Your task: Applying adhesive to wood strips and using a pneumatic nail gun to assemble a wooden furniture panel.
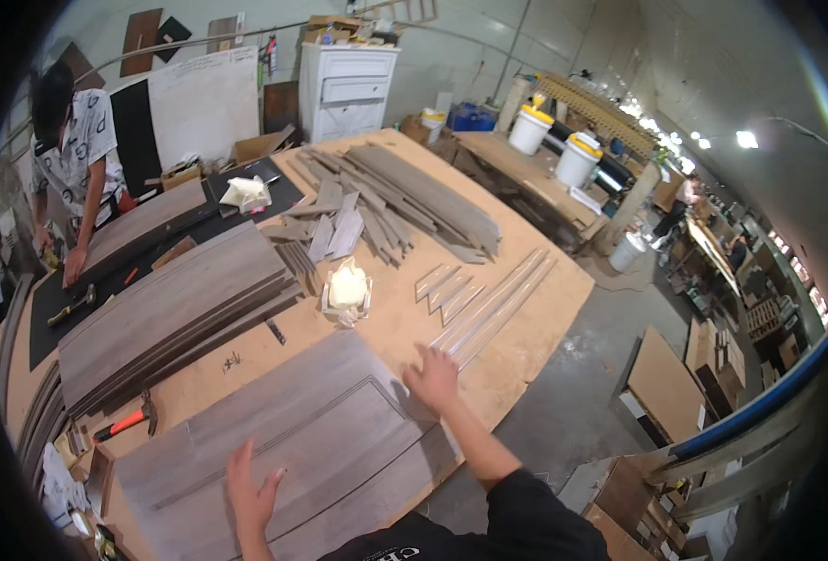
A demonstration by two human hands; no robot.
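A large grey wood-grain panel (273,421) with a grooved rectangular outline lies flat on the table before me. My left hand (252,491) is over its near part with thumb and fingers apart, holding nothing. My right hand (432,378) is at the panel's far right edge, fingers apart and empty. Just beyond it lie several long, pale moulding strips (503,304) and shorter angled pieces (446,292). I cannot tell whether its fingertips touch a strip. A container of cream-coloured paste (347,288) stands beyond the panel.
An orange-handled hammer (129,423) lies left of the panel, near stacked wood panels (175,299). Loose grey slats (414,192) cover the table's far part. A co-worker (86,159) leans over a board at the far left. White buckets (531,129) stand on another bench.
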